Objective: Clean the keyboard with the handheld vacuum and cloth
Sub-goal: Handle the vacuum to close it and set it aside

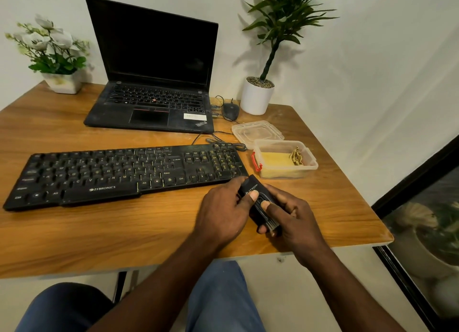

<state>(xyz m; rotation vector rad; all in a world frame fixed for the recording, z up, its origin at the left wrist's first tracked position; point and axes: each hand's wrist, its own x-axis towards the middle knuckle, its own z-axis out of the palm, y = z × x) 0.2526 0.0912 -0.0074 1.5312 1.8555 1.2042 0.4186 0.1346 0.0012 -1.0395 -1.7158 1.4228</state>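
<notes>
The person is holding the handheld vacuum (253, 191) in both hands just off the near right corner of the keyboard (119, 175). Its far end is reaching almost to that corner, though whether it is touching cannot be told. The left hand (223, 212) is gripping the vacuum's left side, its fingers (237, 184) curling over the black body and the thumb lying across the top beside the printed lettering. The right hand (291, 217) is gripping the near end from the right, its thumb pressing on the top panel and its other fingers curling underneath.

The keyboard is lying flat on the wooden counter (99, 232), slanting so that its left end is sitting closer to the person, and its keys are looking dusty. Just to the right of the keyboard's number pad, a clear plastic box (311, 167) is sitting open, its red clasp facing the keyboard. A yellow cloth (274, 159) is lying folded inside it, next to a crumpled olive piece. The box's lid (257, 131) is lying just beyond the keyboard's far right corner. Behind the keyboard, an open laptop (154, 83) is standing with its screen dark. A mouse (231, 110) and a white potted plant (257, 98) are sitting further behind the keyboard's right end. A pot of white flowers (63, 83) is standing well behind its left end.
</notes>
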